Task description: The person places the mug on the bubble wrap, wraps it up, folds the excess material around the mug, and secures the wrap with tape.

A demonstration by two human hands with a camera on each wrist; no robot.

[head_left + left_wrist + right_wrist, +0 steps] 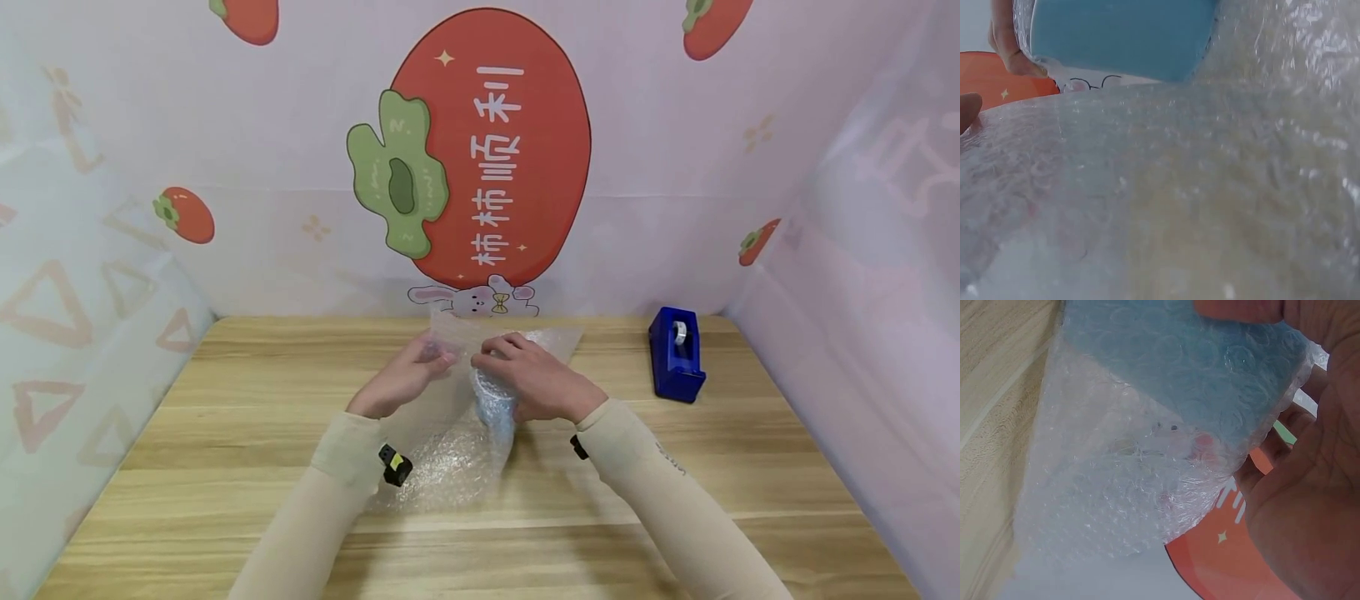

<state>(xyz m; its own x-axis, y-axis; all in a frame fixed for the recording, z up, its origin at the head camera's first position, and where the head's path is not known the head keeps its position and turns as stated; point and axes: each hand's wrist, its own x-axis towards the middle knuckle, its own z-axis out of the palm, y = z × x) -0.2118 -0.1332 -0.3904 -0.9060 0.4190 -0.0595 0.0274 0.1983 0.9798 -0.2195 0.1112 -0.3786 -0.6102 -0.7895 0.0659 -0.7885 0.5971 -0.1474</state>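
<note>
A light blue, cup-like object (pixel 1122 37) lies inside a sheet of bubble wrap (pixel 442 467) on the table. My right hand (pixel 536 379) grips the object through the wrap, its thumb and fingers on either side; the right wrist view shows the blue surface (pixel 1179 369) behind a layer of bubbles. To the left, my left hand (pixel 408 373) pinches the raised edge of the wrap, apart from the blue object. In the left wrist view the wrap hides most of that hand.
A blue tape dispenser (pixel 677 357) with a roll of tape stands at the back right of the wooden table (pixel 247 467). Behind the table rises a white backdrop (pixel 300 125) printed with persimmons, and similar cloth hangs at both sides.
</note>
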